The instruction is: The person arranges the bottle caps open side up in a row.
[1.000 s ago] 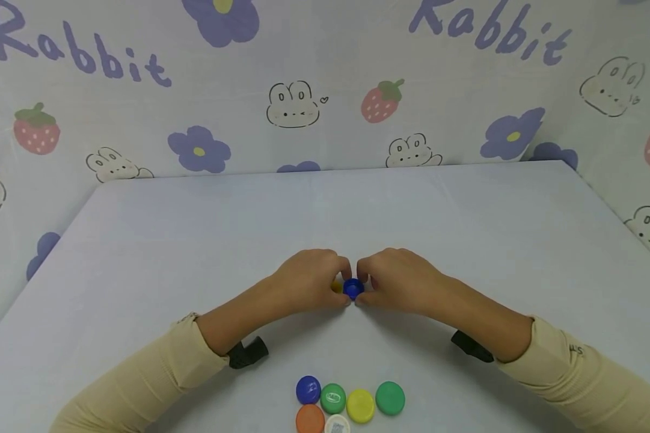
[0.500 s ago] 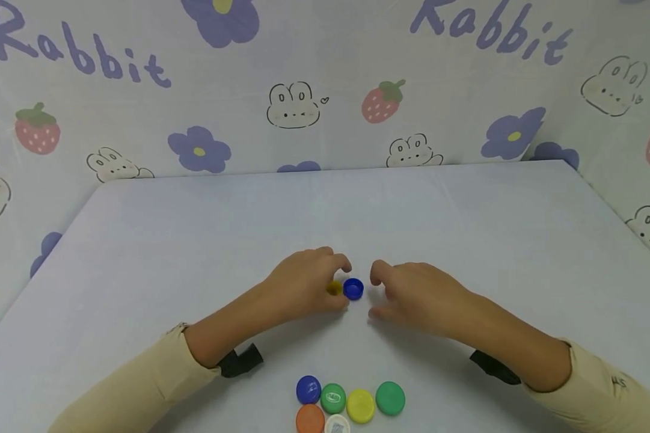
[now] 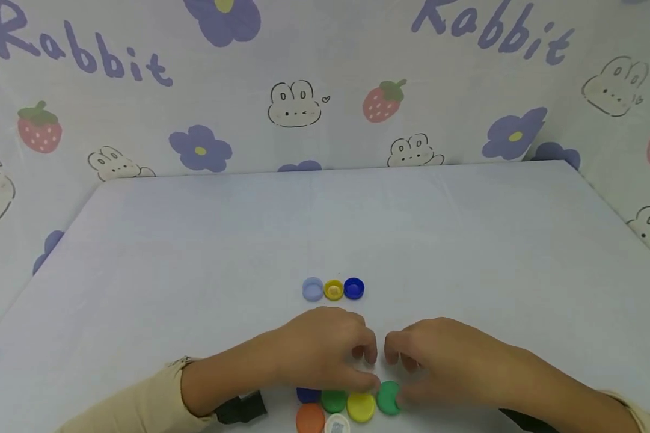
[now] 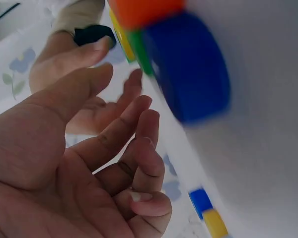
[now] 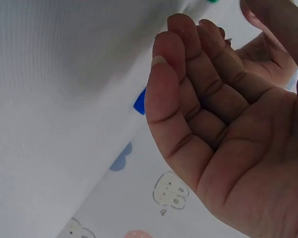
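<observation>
My left hand (image 3: 327,349) is over the near group of bottle caps, fingers loosely bent and nothing between them. My right hand (image 3: 454,361) faces it, also holding nothing. Its blurred thumb overlaps the edge of a green cap (image 3: 388,398); whether they touch, I cannot tell. Left of that lie a yellow cap (image 3: 361,408) and another green cap (image 3: 334,402). A blue cap (image 3: 308,396) is partly hidden by my left hand. Farther off, a light blue cap (image 3: 312,289), a small yellow cap (image 3: 334,290) and a dark blue cap (image 3: 354,288) form a row, hollow sides up.
An orange cap (image 3: 310,417) and a white cap (image 3: 337,424) sit at the near edge of the view. The white table (image 3: 222,240) ends at a patterned cloth backdrop (image 3: 335,144) with rabbits, flowers and strawberries.
Both hands have left the dark blue cap and come back toward the near caps. The right hand drew away first. The row of three caps is now fully visible.
</observation>
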Available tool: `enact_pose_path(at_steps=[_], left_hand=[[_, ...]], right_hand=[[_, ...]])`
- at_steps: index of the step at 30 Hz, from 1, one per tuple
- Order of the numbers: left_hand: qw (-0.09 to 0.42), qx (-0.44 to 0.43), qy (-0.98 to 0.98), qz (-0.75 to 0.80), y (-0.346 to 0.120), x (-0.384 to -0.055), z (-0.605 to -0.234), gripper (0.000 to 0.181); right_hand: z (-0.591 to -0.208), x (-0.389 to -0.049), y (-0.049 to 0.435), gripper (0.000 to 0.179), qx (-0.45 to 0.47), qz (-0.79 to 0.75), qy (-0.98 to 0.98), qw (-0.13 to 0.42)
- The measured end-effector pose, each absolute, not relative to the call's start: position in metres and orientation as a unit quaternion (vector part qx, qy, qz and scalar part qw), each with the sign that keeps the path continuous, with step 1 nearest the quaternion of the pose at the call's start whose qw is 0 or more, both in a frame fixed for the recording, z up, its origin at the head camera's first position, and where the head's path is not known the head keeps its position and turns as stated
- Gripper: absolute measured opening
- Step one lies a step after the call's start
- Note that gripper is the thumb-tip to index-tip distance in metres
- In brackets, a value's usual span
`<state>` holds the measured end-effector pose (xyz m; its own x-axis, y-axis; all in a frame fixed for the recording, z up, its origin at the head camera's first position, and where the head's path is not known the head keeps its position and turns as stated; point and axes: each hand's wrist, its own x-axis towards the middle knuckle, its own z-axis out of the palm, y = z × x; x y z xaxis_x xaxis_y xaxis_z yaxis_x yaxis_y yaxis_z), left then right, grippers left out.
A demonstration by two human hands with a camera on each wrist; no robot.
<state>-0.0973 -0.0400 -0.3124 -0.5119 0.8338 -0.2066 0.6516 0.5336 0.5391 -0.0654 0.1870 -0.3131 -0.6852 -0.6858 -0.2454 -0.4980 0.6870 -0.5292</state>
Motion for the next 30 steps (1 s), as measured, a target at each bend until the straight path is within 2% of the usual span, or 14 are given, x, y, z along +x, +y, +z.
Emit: enact_pose_path(at_steps=[8, 17, 22, 30], left_hand=[[0.226, 0.481, 0.823, 0.200, -0.034, -0.085, -0.316, 0.023], [0.202, 0.484, 0.827, 0.200, -0.034, -0.083, -0.319, 0.023], [0.209, 0.476, 0.831, 0.199, -0.034, -0.084, -0.319, 0.022], [0.229, 0.449, 0.839, 0.204, -0.035, -0.090, -0.316, 0.025]], right_hand=[[-0.323, -0.055, 0.183, 0.034, -0.377, -0.185, 0.891, 0.170], [-0.322, -0.057, 0.182, 0.028, -0.388, -0.210, 0.883, 0.164], [-0.321, -0.058, 0.183, 0.024, -0.400, -0.229, 0.875, 0.149], [-0.317, -0.063, 0.187, 0.018, -0.370, -0.271, 0.867, 0.194]])
